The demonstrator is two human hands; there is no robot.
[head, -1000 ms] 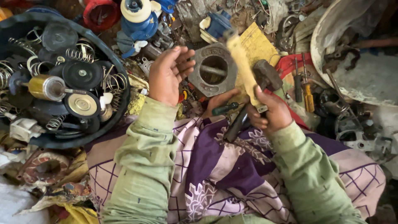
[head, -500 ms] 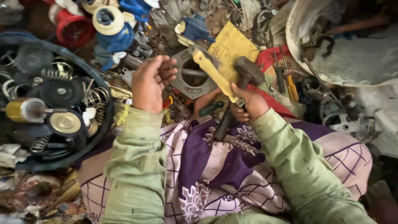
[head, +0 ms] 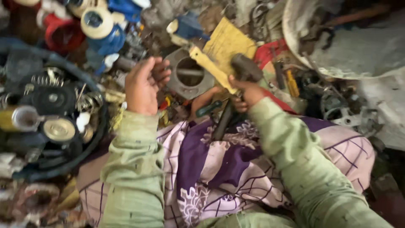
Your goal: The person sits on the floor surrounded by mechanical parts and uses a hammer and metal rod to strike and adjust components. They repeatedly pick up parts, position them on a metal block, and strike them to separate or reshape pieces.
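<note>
Head view, read left to right. At far left a dark round tub (head: 90, 139) holds springs, black discs and a brass-coloured cylinder (head: 19, 119); compared with the picture a second ago it sits further left and is partly cut off, so the camera has swung rightward. Behind it lie a blue-and-white tape spool (head: 96, 23) and a red part (head: 59, 31).

Left hand (head: 141, 86): fingers loosely curled, palm turned toward the person, holding nothing that can be seen. It hangs just beside the left edge of the grey metal housing (head: 185, 78), a squarish casting with a round bore. A second ago this hand lay against the housing's rim; now it is drawn slightly back and apart from it.

The housing rests on the cluttered floor just beyond the person's patterned lap cloth (head: 219, 169), near a small foot-like shape that is too blurred to confirm.

Right hand (head: 249, 93): closed around the dark handle of a hammer (head: 244, 69), whose head stands raised above the housing's right side. A yellow flat strip (head: 211, 69) runs diagonally across the housing, its lower end at this hand; whether the hand also grips it cannot be told. Earlier the hammer head lay lower and further right; it now reads as lifted, judged mid-stroke.

Far right: a pale basin (head: 295, 50) of scrap, with screwdrivers (head: 289, 82) nearby.
</note>
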